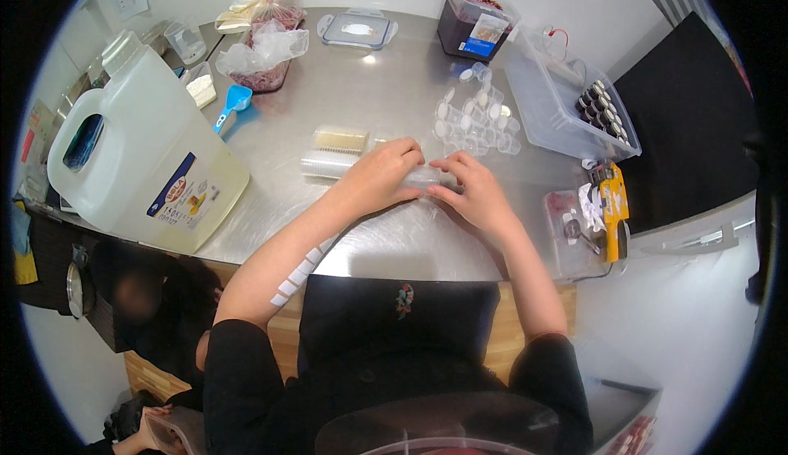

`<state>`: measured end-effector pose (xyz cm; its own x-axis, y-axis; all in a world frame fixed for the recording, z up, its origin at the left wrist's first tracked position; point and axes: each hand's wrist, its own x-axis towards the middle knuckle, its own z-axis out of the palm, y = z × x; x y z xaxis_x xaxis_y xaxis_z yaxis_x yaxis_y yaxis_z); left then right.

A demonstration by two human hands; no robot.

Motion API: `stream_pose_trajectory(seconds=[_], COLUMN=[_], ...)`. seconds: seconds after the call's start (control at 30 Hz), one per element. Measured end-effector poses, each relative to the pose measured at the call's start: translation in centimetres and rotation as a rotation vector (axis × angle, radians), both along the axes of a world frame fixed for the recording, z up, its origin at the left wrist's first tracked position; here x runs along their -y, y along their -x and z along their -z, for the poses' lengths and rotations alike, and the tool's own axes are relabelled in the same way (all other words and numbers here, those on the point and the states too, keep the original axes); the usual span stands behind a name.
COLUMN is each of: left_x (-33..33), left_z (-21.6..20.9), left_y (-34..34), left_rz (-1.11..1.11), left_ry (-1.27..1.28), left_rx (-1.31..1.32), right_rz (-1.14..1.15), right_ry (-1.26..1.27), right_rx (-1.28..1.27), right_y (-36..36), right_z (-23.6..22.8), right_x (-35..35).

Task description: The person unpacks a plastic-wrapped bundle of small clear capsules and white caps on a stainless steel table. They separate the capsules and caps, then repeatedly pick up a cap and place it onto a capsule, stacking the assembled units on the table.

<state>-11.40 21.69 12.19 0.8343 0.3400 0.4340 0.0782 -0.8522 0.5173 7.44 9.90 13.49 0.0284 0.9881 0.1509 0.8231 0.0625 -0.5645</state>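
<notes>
My left hand [384,177] is closed around a stack of small clear plastic cups [423,177] lying on its side on the steel table. My right hand [474,190] pinches the right end of that stack between thumb and fingers. Left of my left hand lie another nested stack of clear cups [327,164] and, behind it, a stack of cream-coloured round lids [341,140]. Several loose clear cups with white lids [476,118] are grouped beyond my right hand. Small white stickers [300,277] run in a row along my left forearm.
A big jug of yellowish liquid [164,159] stands left, near a blue scoop [234,106] and a bagged dark red mass [267,57]. At the back are a lidded container [357,29] and a dark-filled tub [478,28]. A clear bin [546,102] holds dark jars. Another person's hand [149,430] shows lower left.
</notes>
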Motion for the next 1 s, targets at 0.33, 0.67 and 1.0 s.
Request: stream_pose_trajectory(seconds=[0.33, 0.67, 1.0], left_x=[0.2, 0.5, 0.9], left_z=[-0.1, 0.1, -1.3], left_y=[-0.2, -0.6, -0.6], left_rz=[0.024, 0.076, 0.111], left_ry=[0.0, -0.014, 0.003], left_rx=[-0.007, 0.014, 0.197], right_rz=[0.026, 0.062, 0.173], right_ry=[0.013, 0.094, 0.088], right_rx=[-0.036, -0.074, -0.775], right_y=[-0.5, -1.0, -0.8], right_z=[-0.1, -1.1, -0.6], right_x=[0.0, 1.0, 2.9])
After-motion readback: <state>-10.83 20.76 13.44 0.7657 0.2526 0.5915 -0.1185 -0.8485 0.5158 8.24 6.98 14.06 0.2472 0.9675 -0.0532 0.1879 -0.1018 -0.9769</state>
